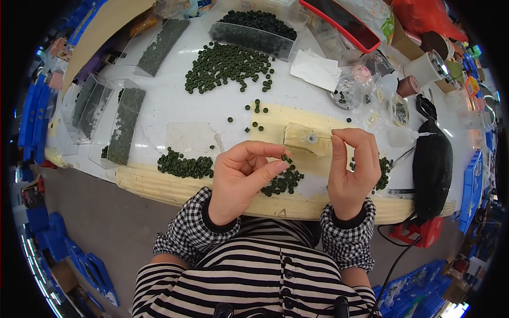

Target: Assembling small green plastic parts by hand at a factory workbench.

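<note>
Between the thumb and index finger of my left hand (241, 177), a small dark green round piece (287, 158) is pinched. My right hand (354, 169) is closed in a pinch on a thin needle-like rod (323, 138). Its other end reaches toward a pale round knob on a tape-wrapped block (295, 139), which sits just beyond both hands. Below my left fingertips lies a small heap of green pieces (283, 183). Another heap (184, 164) is left of that hand, and a third (383, 175), partly hidden, is beside my right hand.
Loose green pieces (225, 66) spread across the far table before a clear bin (254, 45). Further clear trays (126, 127) stand at the left. White tissue (315, 69), a red-cased phone (344, 24), a white dropper bottle (401, 137) and a black pouch-like object (433, 169) occupy the right.
</note>
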`<action>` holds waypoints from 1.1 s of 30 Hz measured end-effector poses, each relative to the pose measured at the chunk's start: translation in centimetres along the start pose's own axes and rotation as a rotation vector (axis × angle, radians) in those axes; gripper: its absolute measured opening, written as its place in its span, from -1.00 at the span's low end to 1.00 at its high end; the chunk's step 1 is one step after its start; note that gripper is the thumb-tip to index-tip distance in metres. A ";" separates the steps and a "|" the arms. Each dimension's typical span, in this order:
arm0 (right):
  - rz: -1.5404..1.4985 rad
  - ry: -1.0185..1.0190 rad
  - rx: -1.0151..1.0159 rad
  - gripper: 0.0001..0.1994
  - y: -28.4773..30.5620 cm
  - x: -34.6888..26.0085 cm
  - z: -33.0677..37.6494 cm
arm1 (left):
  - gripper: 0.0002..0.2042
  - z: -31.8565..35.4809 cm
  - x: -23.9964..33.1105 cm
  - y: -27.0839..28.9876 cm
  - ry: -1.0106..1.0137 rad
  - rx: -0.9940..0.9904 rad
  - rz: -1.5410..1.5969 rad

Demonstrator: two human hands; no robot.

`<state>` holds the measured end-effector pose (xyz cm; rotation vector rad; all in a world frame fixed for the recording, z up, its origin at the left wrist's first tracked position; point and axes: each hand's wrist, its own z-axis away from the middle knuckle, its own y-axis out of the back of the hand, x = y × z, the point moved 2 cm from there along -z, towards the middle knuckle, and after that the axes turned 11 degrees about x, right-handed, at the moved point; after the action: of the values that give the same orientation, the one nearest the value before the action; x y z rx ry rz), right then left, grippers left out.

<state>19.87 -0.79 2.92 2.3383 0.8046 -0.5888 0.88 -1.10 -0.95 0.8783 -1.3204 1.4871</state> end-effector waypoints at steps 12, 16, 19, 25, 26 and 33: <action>0.048 0.022 -0.065 -0.73 -0.1 -0.7 0.6 | -0.79 0.1 -0.1 0.3 0.022 -0.004 0.027; -0.079 -0.003 -0.142 -0.68 0.9 -2.5 1.6 | -0.82 0.0 0.1 -0.2 0.008 -0.011 0.061; -0.178 0.006 -0.188 -0.63 0.5 -3.1 2.2 | -0.82 0.1 0.4 -0.8 0.017 0.020 0.121; -0.272 -0.034 -0.227 -0.62 0.2 -3.2 2.9 | -0.82 0.1 -0.2 -0.4 -0.049 -0.037 0.161; -0.278 -0.032 -0.222 -0.62 0.1 -3.2 3.0 | -0.82 0.1 -0.3 -0.4 -0.082 -0.045 0.155; -0.300 -0.037 -0.212 -0.62 0.2 -3.1 3.0 | -0.80 0.2 -0.1 -0.3 -0.185 -0.062 0.075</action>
<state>17.17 -4.12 2.55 2.0243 1.1532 -0.6354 1.20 -1.34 -0.95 0.9536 -1.5417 1.4407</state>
